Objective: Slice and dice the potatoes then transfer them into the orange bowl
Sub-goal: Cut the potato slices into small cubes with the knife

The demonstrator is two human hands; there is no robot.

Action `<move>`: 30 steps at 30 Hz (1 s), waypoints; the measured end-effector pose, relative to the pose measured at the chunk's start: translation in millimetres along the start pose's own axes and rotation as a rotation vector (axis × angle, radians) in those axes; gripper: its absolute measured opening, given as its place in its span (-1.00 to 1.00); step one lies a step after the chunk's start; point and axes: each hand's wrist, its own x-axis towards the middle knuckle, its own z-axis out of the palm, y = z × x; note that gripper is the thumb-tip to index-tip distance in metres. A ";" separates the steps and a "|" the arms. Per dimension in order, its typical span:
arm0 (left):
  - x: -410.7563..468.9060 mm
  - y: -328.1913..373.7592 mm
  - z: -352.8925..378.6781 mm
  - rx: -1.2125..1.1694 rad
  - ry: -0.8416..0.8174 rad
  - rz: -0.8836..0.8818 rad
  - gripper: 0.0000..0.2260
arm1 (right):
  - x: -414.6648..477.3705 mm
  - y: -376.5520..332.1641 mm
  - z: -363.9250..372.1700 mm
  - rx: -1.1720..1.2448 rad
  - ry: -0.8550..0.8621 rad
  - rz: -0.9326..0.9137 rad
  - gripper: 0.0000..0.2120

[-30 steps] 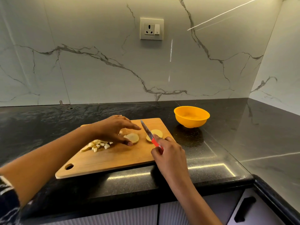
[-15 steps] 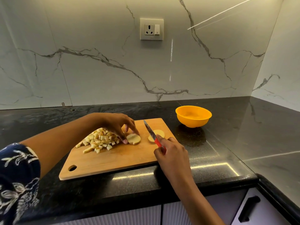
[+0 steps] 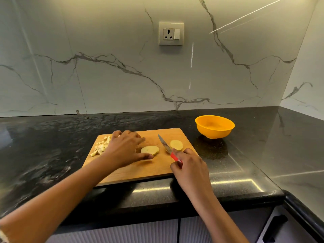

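Observation:
A wooden cutting board lies on the black counter. On it rest two round potato slices: one in the middle, another to the right. A pile of diced potato sits at the board's left, partly hidden behind my left hand. That hand lies flat over the board, its thumb tip touching the middle slice's near edge. My right hand grips a red-handled knife, blade pointing away between the two slices. The orange bowl stands empty to the right of the board.
The black stone counter wraps round a corner on the right. A marble wall with a socket rises behind. Cabinet fronts with a dark handle are below the counter edge.
My left hand has shifted back over the diced pile, covering most of it, and spread flat beside the middle slice. The knife hand has barely moved.

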 end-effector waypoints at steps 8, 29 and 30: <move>-38.0 19.6 19.8 -0.153 -0.105 -0.037 0.07 | -12.9 -8.4 -5.5 -0.096 -0.055 -0.050 -0.56; -47.3 37.1 17.2 -0.238 -0.171 -0.023 0.06 | -13.8 -29.2 -9.5 -0.168 -0.139 -0.019 -0.60; -46.7 37.1 17.7 -0.237 -0.175 -0.021 0.06 | -13.9 -30.7 -9.0 -0.167 -0.147 -0.029 -0.60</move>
